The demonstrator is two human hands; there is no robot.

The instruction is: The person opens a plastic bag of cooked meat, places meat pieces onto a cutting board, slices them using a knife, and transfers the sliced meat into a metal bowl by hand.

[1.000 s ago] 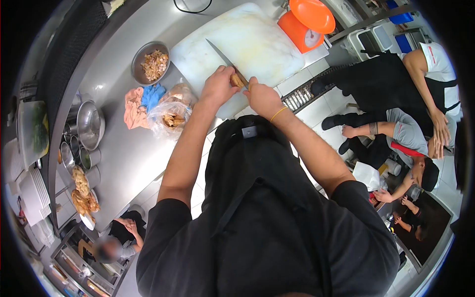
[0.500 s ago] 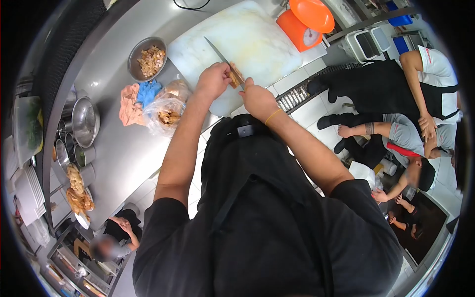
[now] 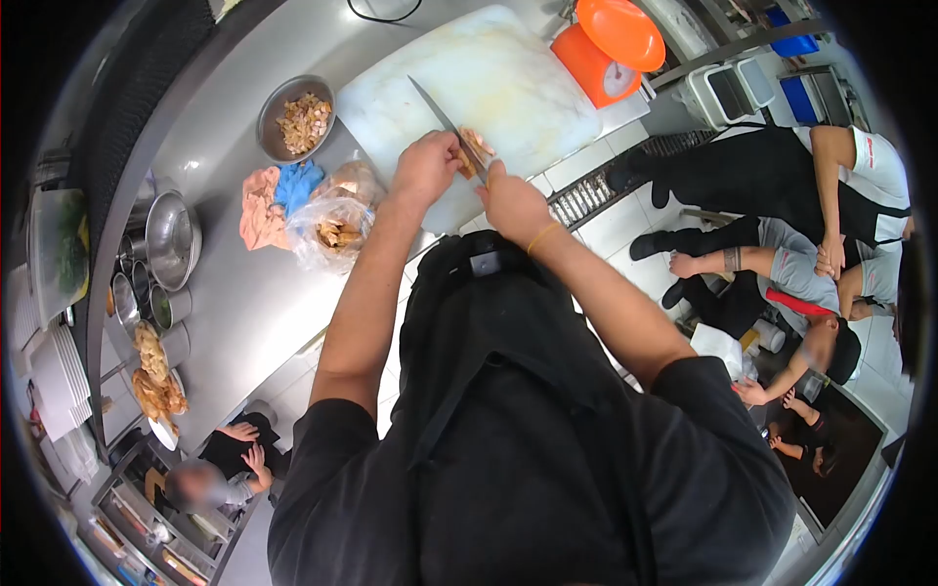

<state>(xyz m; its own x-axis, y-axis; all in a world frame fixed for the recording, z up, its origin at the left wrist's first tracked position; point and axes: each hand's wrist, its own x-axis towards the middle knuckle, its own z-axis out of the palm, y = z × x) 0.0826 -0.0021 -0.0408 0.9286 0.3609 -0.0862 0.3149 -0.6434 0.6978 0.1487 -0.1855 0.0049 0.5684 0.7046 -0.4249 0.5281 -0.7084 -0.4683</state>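
My right hand (image 3: 518,203) is wrapped round the handle of a long kitchen knife (image 3: 428,102), whose blade points away to the upper left over a white cutting board (image 3: 547,107). Curled fingers of my left hand (image 3: 426,168) press a piece of browned meat (image 3: 464,164) against the board, close beside the blade. On the blade's other side lie cut meat pieces (image 3: 479,140). A metal bowl (image 3: 264,122) of chopped meat (image 3: 304,123) stands left of the board. Nearer my left forearm sits a clear plastic bag (image 3: 311,232) with larger browned pieces inside.
Blue cloth (image 3: 297,186) and pink cloth (image 3: 262,210) lie beside the bag. An orange scale (image 3: 591,73) stands at the board's far right. Metal bowls (image 3: 168,234) and a plate of browned poultry (image 3: 158,396) line the left. Several people are at right; another person (image 3: 239,464) is lower left.
The cut meat right of the blade shows more and sits wider apart from the knife. Both hands keep their grips. The lower-left person's hands have moved apart.
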